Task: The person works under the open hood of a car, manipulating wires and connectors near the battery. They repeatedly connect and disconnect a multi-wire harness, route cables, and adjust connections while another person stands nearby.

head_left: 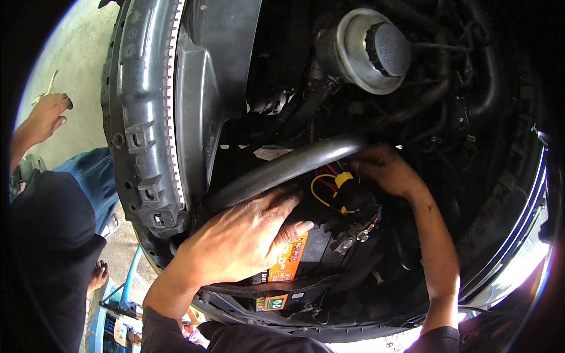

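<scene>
- Yellow-taped wiring (352, 193) sits just off centre at 3 o'clock, at the right end of the black hose (285, 169), beyond the battery (321, 247) at 5.
- Right hand (385, 170), 3 o'clock: fingers bent toward the wires; tips lost in shadow, can't tell if pinching.
- Left hand (244, 238), 7 o'clock: thumb apart from forefinger over the orange label (289, 259); other fingertips hidden, grip unclear.
- Step, my guess: handling wiring by the hose. I'd say next move calls for a fingertip hold on one lead, left hand steadying.
- Edges: radiator panel (144, 117) at 10, reservoir (374, 50) at 1, metal terminal (352, 240) between 4 and 5.
- Room: tight under hose; looks looser toward 12, too dark for me to judge depth.
</scene>
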